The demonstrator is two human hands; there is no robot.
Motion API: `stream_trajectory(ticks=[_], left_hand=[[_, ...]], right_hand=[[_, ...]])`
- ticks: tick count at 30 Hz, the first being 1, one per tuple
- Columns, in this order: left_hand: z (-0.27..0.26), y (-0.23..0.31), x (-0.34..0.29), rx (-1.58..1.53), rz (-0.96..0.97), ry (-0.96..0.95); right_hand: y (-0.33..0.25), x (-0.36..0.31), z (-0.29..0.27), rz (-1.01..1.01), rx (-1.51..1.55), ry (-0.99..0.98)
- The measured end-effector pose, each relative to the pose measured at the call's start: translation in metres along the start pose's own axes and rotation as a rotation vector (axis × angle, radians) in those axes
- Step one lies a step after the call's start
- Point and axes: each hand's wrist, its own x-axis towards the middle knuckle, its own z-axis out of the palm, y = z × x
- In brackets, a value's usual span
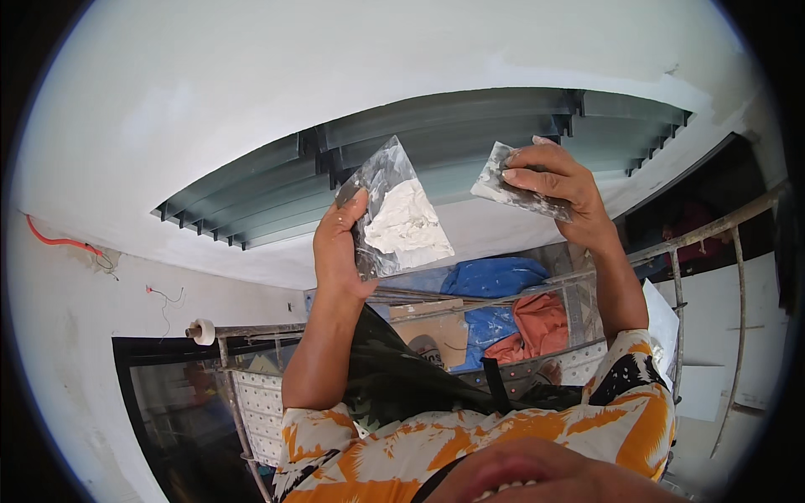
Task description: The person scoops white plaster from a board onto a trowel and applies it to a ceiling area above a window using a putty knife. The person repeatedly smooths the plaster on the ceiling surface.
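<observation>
In my left hand [337, 243] is a flat metal plate [387, 159], tilted and gripped along its left edge with the thumb on its face. A thick mound of white putty [404, 220] covers much of that plate. My right hand [563, 189] is wrapped round a smaller putty knife [496, 180], its blade smeared with white. The two tools are apart, both raised in front of a slatted grey-green opening [453, 126] in the white plastered surface. Part of the smaller tool is hidden behind my right fingers.
Metal scaffold rails [738, 251] run round me, with a perforated platform [258, 411] at my level. Below lie blue sheeting [495, 277], an orange-red cloth [541, 323] and cardboard [432, 327]. An orange conduit [63, 241] and loose wires [165, 306] stick out of the left wall.
</observation>
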Motion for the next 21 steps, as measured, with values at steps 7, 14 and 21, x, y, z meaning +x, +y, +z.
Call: stream_trajectory(ticks=[7, 14, 21], left_hand=[[0.008, -0.011, 0.0, 0.251, -0.023, -0.053], [0.006, -0.013, 0.003, 0.336, -0.011, 0.002], [-0.004, 0.008, 0.004, 0.131, 0.14, 0.133]], right_hand=[[-0.017, 0.017, -0.014, -0.297, -0.354, -0.466], [-0.031, 0.029, -0.02, -0.258, -0.248, -0.432], [0.059, -0.045, -0.039, 0.255, 0.297, -0.104]])
